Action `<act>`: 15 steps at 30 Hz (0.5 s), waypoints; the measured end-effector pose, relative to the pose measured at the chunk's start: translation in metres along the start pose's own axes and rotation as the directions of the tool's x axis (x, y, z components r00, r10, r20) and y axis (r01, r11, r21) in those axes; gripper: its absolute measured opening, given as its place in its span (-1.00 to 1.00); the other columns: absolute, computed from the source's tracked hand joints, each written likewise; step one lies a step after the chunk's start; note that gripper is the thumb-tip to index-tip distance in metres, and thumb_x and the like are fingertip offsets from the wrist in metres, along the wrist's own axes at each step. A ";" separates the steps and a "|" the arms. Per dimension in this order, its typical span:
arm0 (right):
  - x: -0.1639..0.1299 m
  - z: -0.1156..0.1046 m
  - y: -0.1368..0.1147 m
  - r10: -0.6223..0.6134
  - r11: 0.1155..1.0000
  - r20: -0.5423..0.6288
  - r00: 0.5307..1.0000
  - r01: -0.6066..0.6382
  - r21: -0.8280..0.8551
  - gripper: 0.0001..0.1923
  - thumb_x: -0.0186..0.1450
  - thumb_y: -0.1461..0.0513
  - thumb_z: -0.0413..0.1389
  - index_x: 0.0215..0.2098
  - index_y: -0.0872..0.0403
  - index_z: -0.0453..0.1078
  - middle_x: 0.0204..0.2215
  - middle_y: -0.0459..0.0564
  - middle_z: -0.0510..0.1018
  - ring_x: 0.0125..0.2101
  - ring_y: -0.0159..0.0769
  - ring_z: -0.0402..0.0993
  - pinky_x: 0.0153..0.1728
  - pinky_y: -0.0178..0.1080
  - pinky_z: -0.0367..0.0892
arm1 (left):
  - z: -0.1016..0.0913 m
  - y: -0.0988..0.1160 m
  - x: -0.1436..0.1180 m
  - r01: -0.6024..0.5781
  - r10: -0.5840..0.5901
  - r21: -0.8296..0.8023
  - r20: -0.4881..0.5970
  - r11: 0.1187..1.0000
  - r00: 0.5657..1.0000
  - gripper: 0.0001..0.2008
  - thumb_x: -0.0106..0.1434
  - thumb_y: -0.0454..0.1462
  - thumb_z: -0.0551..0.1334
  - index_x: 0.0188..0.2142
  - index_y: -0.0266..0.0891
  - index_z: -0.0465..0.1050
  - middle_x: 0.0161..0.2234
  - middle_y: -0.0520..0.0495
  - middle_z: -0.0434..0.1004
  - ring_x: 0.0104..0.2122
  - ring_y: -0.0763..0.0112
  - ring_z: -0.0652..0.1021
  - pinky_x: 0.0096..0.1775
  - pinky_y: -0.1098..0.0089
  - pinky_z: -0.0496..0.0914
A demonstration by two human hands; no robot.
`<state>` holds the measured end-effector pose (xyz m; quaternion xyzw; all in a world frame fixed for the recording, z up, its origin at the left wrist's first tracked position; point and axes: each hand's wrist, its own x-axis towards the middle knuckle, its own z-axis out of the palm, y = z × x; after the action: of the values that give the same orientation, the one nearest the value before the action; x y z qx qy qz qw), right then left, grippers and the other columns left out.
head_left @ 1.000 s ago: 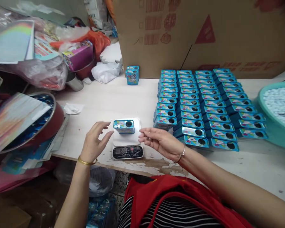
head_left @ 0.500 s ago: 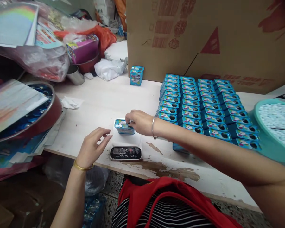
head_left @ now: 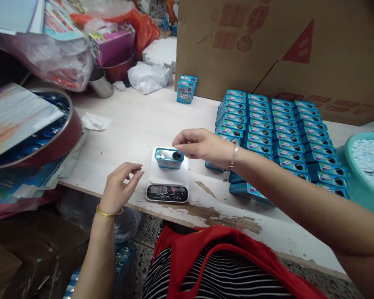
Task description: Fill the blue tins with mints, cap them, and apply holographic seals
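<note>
Blue tin (head_left: 168, 162) stands upright on the scale (head_left: 166, 178). Left hand (head_left: 116, 183): partly open, empty, left of the scale. Right hand (head_left: 204, 146): fingers bunched near the tin's right end; whether they hold anything cannot be told

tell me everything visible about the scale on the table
The scale is white, apparently plastic, lying flat near the front edge of the table. Its black panel has a display seemingly reading 150.0 and a reddish button; behind is a white platform. A blue tin stands on that platform. Neither the left hand nor the right hand touches the scale.
</note>
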<state>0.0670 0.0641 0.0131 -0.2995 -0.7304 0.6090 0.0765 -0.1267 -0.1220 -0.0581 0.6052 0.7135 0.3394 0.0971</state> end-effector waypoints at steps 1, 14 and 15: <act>-0.007 -0.005 0.005 0.042 0.986 0.001 0.999 -0.042 0.161 -0.93 0.26 0.34 0.11 -0.28 0.18 0.42 -0.53 -0.14 0.40 -0.49 -0.49 0.32 -0.39 -0.35 0.25 | 0.000 -0.003 -0.003 0.024 -0.024 -0.001 -0.019 1.000 1.000 -0.83 0.31 -0.20 0.17 -0.22 -0.23 0.46 -0.28 -0.06 0.54 -0.33 0.46 0.49 -0.33 0.45 0.38; -0.055 -0.009 0.061 0.171 0.897 0.093 0.981 -0.194 0.397 -0.68 0.13 0.15 0.31 -0.31 0.12 0.30 -0.56 -0.14 0.50 -0.61 -0.46 0.47 -0.64 -0.43 0.30 | 0.000 0.001 -0.004 -0.025 0.024 -0.004 -0.107 1.000 0.994 -0.87 0.29 -0.27 0.20 -0.19 -0.23 0.47 -0.30 -0.04 0.53 -0.34 0.47 0.48 -0.31 0.43 0.36; -0.055 -0.007 0.061 0.151 0.902 0.072 0.986 -0.167 0.397 -0.68 0.14 0.14 0.31 -0.31 0.12 0.30 -0.57 -0.15 0.49 -0.63 -0.48 0.44 -0.67 -0.44 0.25 | 0.001 0.004 -0.002 -0.045 0.044 -0.003 -0.124 0.999 0.991 -0.87 0.29 -0.28 0.20 -0.18 -0.24 0.46 -0.31 -0.04 0.53 -0.34 0.47 0.48 -0.31 0.43 0.36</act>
<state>0.1352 0.0455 -0.0286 -0.3239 -0.5643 0.7559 0.0723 -0.1220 -0.1234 -0.0572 0.5984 0.7035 0.3805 0.0469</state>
